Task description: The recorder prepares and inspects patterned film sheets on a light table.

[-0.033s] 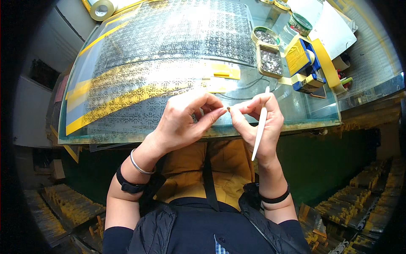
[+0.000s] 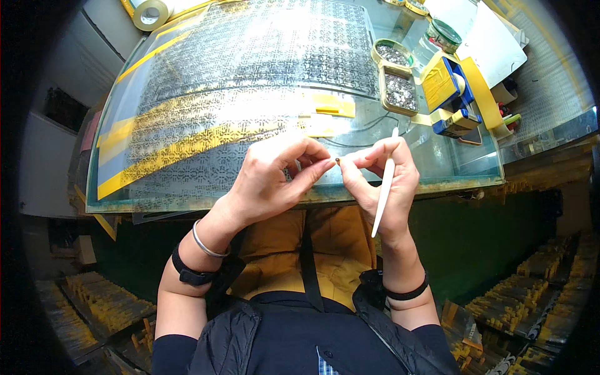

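Note:
My left hand [image 2: 269,178] and my right hand [image 2: 387,181] meet fingertip to fingertip over the near edge of the glass-topped table [image 2: 437,181]. Between their pinched fingers sits a tiny dark, round, bead-like piece [image 2: 337,160]; its exact kind is too small to make out. A slim white stick-like tool [image 2: 384,197] lies across my right hand, slanting down toward the wrist, held by the hand while thumb and index finger pinch. Beyond my left hand, a clear sheet with a dark repeating pattern [image 2: 187,178] covers the table's left part.
Yellow strips [image 2: 334,106] lie past my hands. To the right stand a tray of small flakes [image 2: 400,111], a round dish [image 2: 392,53], a green-rimmed jar [image 2: 444,36] and a blue-and-yellow tape dispenser [image 2: 440,84]. A tape roll [image 2: 150,14] sits at the far left corner.

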A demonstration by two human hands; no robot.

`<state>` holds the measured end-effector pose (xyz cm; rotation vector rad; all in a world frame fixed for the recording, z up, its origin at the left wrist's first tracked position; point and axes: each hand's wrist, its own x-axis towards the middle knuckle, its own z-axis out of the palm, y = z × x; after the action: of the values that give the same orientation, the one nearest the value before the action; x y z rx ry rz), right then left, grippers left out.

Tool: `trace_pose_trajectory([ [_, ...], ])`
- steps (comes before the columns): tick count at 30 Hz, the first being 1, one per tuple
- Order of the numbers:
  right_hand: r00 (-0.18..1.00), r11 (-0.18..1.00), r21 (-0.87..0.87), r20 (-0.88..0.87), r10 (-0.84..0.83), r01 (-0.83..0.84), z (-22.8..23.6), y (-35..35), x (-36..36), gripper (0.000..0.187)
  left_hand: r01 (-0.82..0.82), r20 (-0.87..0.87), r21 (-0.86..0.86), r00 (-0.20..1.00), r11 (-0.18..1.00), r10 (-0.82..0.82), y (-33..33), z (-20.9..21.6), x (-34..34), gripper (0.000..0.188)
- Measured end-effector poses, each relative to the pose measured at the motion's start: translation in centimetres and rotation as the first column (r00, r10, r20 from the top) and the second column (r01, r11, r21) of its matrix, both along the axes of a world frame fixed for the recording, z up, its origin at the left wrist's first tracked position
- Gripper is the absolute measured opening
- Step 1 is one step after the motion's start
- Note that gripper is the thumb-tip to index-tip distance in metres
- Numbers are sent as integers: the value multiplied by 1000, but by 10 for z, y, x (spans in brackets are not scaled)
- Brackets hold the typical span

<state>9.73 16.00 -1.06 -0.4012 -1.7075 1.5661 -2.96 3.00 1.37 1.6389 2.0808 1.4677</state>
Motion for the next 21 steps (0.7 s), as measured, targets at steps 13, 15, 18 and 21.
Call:
trace_pose_trajectory([
  [13,660,674,87,-332,-674,733,-18,80,88,29,-101,13,-27,995,995,101,6,-7,6,4],
  [15,470,426,200,-318,-824,882,-32,111,129,26,-73,1,-13,997,997,73,7,-5,6,4],
  [18,250,155,336,-262,-932,929,-58,138,191,22,-38,-47,-29,998,999,37,17,3,13,5],
  [21,172,84,462,-151,-973,883,-75,143,204,23,-30,-75,-23,997,999,28,16,0,7,5],
])
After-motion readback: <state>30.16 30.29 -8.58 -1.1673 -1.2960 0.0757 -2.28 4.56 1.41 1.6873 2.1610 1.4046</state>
